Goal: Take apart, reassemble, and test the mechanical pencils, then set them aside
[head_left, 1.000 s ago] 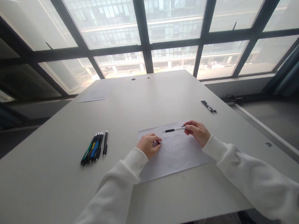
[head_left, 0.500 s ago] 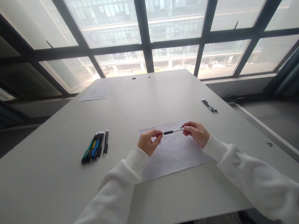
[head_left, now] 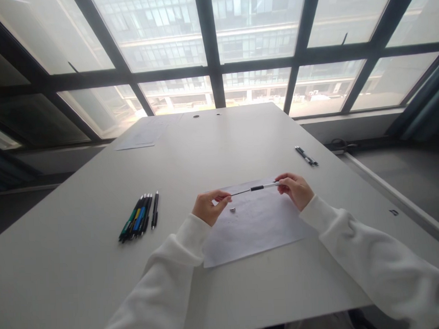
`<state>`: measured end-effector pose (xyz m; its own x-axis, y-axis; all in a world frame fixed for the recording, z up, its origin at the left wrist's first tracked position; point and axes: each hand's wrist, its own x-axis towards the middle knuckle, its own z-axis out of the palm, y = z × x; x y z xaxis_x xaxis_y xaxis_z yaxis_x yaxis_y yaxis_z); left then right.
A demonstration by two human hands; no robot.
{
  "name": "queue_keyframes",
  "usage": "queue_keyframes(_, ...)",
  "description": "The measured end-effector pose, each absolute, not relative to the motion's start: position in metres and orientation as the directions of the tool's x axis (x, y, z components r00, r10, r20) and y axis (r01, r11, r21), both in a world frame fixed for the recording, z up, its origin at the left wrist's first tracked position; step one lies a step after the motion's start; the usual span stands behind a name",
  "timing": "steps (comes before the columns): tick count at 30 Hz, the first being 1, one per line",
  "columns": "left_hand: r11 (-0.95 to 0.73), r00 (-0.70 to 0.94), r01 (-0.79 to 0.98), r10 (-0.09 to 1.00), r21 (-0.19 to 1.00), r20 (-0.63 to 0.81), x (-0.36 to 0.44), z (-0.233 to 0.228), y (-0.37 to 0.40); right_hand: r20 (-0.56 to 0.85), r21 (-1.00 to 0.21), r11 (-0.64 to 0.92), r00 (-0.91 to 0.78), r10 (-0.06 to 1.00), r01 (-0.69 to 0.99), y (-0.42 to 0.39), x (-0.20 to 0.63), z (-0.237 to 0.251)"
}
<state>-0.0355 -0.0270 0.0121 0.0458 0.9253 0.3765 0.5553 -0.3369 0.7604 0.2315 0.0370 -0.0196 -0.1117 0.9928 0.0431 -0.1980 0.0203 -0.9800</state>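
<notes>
Above a thin white sheet of paper (head_left: 255, 226) on a smooth grey tabletop (head_left: 81, 270), the right hand (head_left: 298, 190) pinches the slim white barrel of a pen (head_left: 259, 187) with a black grip band, while the left hand (head_left: 207, 208) closes its fingertips on the thin dark refill (head_left: 239, 192) jutting from the pen's front end. A small metal piece (head_left: 232, 210) lies on the sheet between the hands. A row of coloured pens (head_left: 138, 219) rests well to the left; two more pens (head_left: 306, 156) lie far right, and another paper sheet (head_left: 144, 134) sits near the window.
</notes>
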Motion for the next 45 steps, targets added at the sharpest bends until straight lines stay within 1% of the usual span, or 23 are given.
queue_keyframes(4, -0.31, 0.03, 0.509, 0.939, 0.803, 0.344, -0.044, 0.013, -0.025, 0.056, -0.987, 0.067, 0.076, 0.996, -0.143, 0.047, 0.244, -0.02)
queue_keyframes(6, -0.294, 0.022, 0.475, 0.946, 0.83, 0.323, -0.048, 0.012, -0.023, 0.07, -0.994, 0.082, 0.155, 0.985, -0.07, 0.05, 0.248, -0.019)
queue_keyframes(8, -0.277, 0.012, 0.453, 0.952, 0.848, 0.304, -0.051, 0.011, -0.022, 0.093, -0.996, 0.088, 0.182, 0.979, 0.032, 0.05, 0.25, -0.019)
queue_keyframes(10, -0.263, 0.014, 0.445, 0.958, 0.856, 0.287, -0.051, 0.009, -0.021, 0.139, -0.979, 0.117, 0.131, 0.982, 0.167, 0.049, 0.248, -0.019)
queue_keyframes(12, -0.257, 0.035, 0.443, 0.962, 0.859, 0.27, -0.05, 0.008, -0.021, 0.192, -0.934, 0.183, -0.001, 0.981, 0.307, 0.047, 0.243, -0.021)
queue_keyframes(15, -0.26, 0.074, 0.456, 0.964, 0.851, 0.254, -0.046, 0.008, -0.022, 0.264, -0.822, 0.33, -0.205, 0.943, 0.463, 0.043, 0.234, -0.023)
queue_keyframes(19, -0.272, 0.113, 0.481, 0.962, 0.833, 0.249, -0.042, 0.008, -0.023, 0.354, -0.657, 0.476, -0.318, 0.88, 0.585, 0.041, 0.228, -0.025)
queue_keyframes(24, -0.296, 0.131, 0.524, 0.954, 0.799, 0.268, -0.042, 0.002, -0.02, 0.394, -0.487, 0.552, -0.394, 0.83, 0.676, 0.043, 0.229, -0.027)
queue_keyframes(30, -0.307, 0.135, 0.553, 0.95, 0.775, 0.28, -0.043, 0.001, -0.02, 0.408, -0.408, 0.56, -0.404, 0.819, 0.722, 0.047, 0.23, -0.031)
queue_keyframes(33, -0.32, 0.145, 0.561, 0.946, 0.763, 0.289, -0.044, 0.001, -0.021, 0.488, -0.401, 0.574, -0.364, 0.793, 0.714, 0.042, 0.229, -0.023)
queue_keyframes(35, -0.329, 0.153, 0.564, 0.943, 0.757, 0.296, -0.042, 0.001, -0.022, 0.559, -0.414, 0.62, -0.351, 0.751, 0.667, 0.033, 0.225, -0.013)
queue_keyframes(36, -0.336, 0.159, 0.566, 0.941, 0.753, 0.3, -0.04, 0.002, -0.023, 0.583, -0.421, 0.655, -0.366, 0.725, 0.627, 0.028, 0.223, -0.008)
queue_keyframes(38, -0.354, 0.178, 0.568, 0.934, 0.743, 0.309, -0.037, 0.003, -0.024, 0.597, -0.415, 0.734, -0.449, 0.665, 0.537, 0.018, 0.217, 0.0)
queue_keyframes(41, -0.389, 0.216, 0.564, 0.921, 0.728, 0.325, -0.031, 0.006, -0.025, 0.569, -0.372, 0.815, -0.585, 0.579, 0.445, 0.006, 0.209, 0.004)
queue_keyframes(43, -0.407, 0.235, 0.563, 0.913, 0.72, 0.333, -0.028, 0.007, -0.025, 0.547, -0.359, 0.836, -0.632, 0.548, 0.414, 0.002, 0.205, 0.004)
queue_keyframes(45, -0.417, 0.244, 0.563, 0.909, 0.713, 0.338, -0.026, 0.007, -0.026, 0.541, -0.373, 0.838, -0.64, 0.546, 0.399, 0.001, 0.204, 0.002)
